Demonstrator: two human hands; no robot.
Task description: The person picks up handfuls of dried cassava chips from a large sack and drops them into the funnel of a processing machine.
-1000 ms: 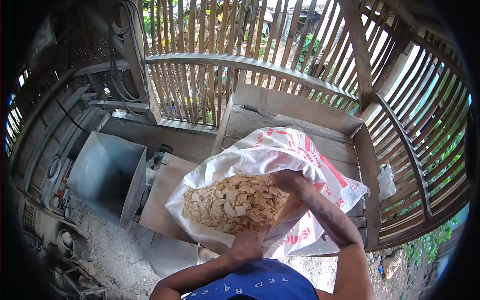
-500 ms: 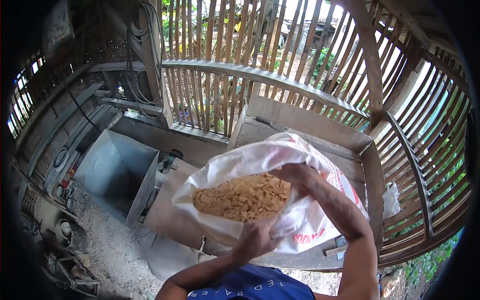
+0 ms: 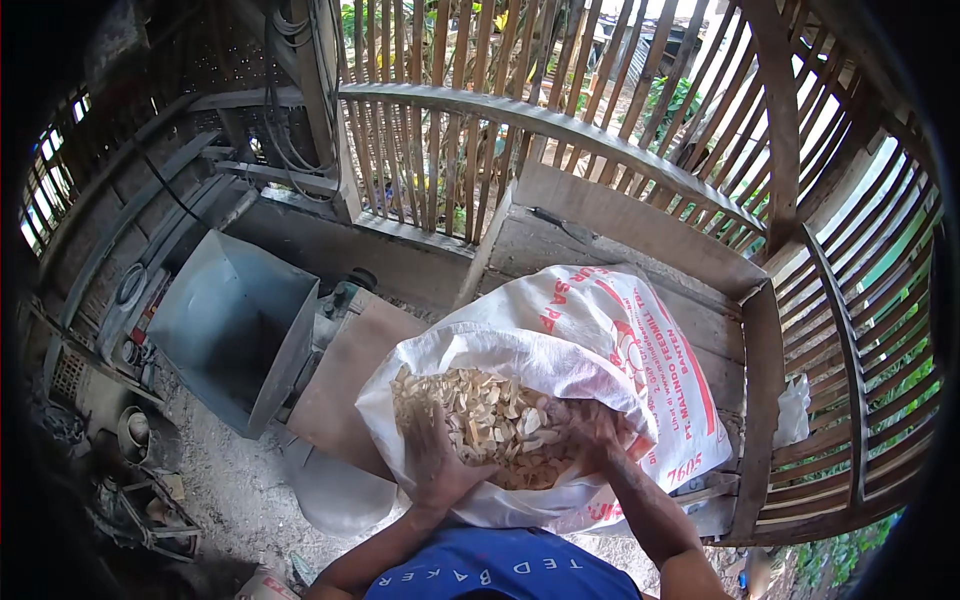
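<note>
A large white woven sack [image 3: 590, 330] with red print lies open on a wooden bench [image 3: 610, 225]. It is filled with pale dried chips [image 3: 495, 415]. My left hand [image 3: 437, 460] lies spread on the chips at the sack's near left rim. Inside the sack mouth on the right, my right hand [image 3: 592, 428] is pressed into the chips, fingers apart. Whether either hand grips any pieces I cannot tell.
A grey metal hopper [image 3: 235, 325] of a machine stands to the left, next to a brown board [image 3: 345, 385]. A bamboo slat wall [image 3: 500, 130] and railing curve behind and to the right. Gravel ground [image 3: 230, 500] and scrap parts lie at lower left.
Both hands let go of the sack's rim and now rest on the chips inside. The sack sits lower and more open toward me.
</note>
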